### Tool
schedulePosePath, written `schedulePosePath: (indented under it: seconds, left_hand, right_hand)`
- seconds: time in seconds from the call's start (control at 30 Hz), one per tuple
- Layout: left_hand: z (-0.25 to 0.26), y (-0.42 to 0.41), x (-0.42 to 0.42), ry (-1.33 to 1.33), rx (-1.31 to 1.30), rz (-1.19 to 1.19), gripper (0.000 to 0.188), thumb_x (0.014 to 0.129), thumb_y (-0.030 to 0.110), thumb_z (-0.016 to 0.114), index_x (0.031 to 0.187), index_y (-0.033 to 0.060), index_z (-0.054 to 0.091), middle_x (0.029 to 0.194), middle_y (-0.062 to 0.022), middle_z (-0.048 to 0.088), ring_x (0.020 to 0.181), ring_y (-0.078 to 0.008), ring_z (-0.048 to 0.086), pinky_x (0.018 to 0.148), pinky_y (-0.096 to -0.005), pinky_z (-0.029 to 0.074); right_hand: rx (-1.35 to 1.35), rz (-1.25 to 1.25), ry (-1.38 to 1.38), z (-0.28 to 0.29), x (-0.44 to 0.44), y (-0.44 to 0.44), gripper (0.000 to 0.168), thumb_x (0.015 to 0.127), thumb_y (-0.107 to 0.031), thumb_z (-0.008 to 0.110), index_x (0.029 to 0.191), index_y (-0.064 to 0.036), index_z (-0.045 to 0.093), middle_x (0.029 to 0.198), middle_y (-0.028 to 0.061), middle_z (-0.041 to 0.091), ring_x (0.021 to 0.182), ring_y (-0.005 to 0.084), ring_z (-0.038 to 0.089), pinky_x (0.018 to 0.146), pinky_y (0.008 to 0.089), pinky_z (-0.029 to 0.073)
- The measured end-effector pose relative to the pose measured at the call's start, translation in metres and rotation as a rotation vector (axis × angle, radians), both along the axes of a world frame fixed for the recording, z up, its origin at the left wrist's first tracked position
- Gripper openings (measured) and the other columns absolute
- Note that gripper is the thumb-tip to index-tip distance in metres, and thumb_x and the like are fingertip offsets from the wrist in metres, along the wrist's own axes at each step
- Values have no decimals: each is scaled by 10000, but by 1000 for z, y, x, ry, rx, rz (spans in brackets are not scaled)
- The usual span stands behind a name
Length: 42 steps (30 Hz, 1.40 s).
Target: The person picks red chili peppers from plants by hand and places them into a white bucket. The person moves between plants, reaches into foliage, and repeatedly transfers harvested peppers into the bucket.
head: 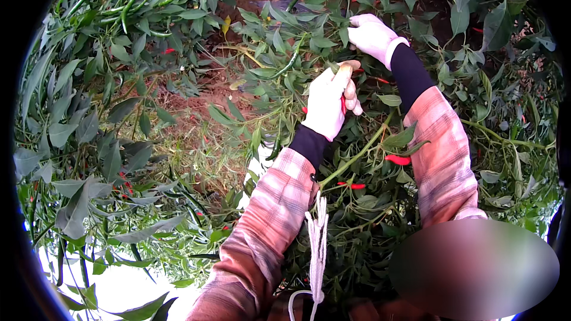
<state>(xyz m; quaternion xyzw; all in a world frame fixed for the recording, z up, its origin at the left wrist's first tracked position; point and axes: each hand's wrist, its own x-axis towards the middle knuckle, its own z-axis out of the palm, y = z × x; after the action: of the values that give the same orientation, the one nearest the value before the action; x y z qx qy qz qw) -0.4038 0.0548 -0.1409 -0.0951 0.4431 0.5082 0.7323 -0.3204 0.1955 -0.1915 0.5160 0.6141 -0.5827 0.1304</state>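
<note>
My left hand (328, 100), in a pale knit glove with stained fingertips, is curled among the leaves of a chili pepper plant (267, 111). A red chili pepper (343, 104) shows between its palm and bent fingers. Farther out, my right hand (371, 39), gloved the same way, reaches into the foliage; its fingertips are partly hidden by leaves, and I cannot make out anything held. Left of the hands hangs a long green chili pepper (290, 63). Another red chili pepper (398, 159) hangs beside my right sleeve, with a further red pepper (352, 185) below it.
A thick green stem (359, 154) slants between my forearms. Green chili peppers (127, 9) hang in the bushes at the upper left. Reddish soil (209, 107) and dry grass (192, 149) lie between the plants. A white cord (317, 240) dangles in front of me.
</note>
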Motion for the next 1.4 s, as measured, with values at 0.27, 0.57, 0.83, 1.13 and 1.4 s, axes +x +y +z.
schedulePosePath:
  seconds: [0.27,0.57,0.83,1.13,1.4]
  left_hand:
    - [-15,-7,6,-411,-385,323,175,894,234,397,825,84,454,667,-9,473,461,-78,339,436,-229,323]
    - [-24,-2,9,-433,-398,331,176,856,257,421,896,105,500,698,-34,541,559,-151,504,571,-279,438]
    - [-27,-9,3,1349,296,-836,214,784,174,498,926,22,545,868,-137,593,798,-264,563,699,-325,440]
    - [-31,-7,8,-205,-513,402,188,905,204,355,923,66,482,710,-10,468,442,-94,281,441,-244,310]
    - [-20,-6,3,-155,-584,419,82,879,150,381,888,92,439,637,-5,442,443,-100,309,428,-254,295]
  right_hand:
    - [33,68,102,47,-5,-23,290,748,-219,494,717,69,498,667,215,522,652,312,548,610,368,416]
    - [444,31,250,67,-20,-62,243,753,-205,495,774,37,485,743,214,532,716,341,549,653,358,438]
    - [162,108,129,70,-19,-66,270,731,-120,436,965,0,496,807,221,557,781,353,549,683,372,437]
    - [-164,-283,277,83,14,-26,266,782,-116,403,964,31,531,714,62,566,621,117,551,570,237,430]
    - [-160,-432,319,84,42,-8,213,808,-102,423,955,2,537,698,-1,509,516,34,439,442,165,327]
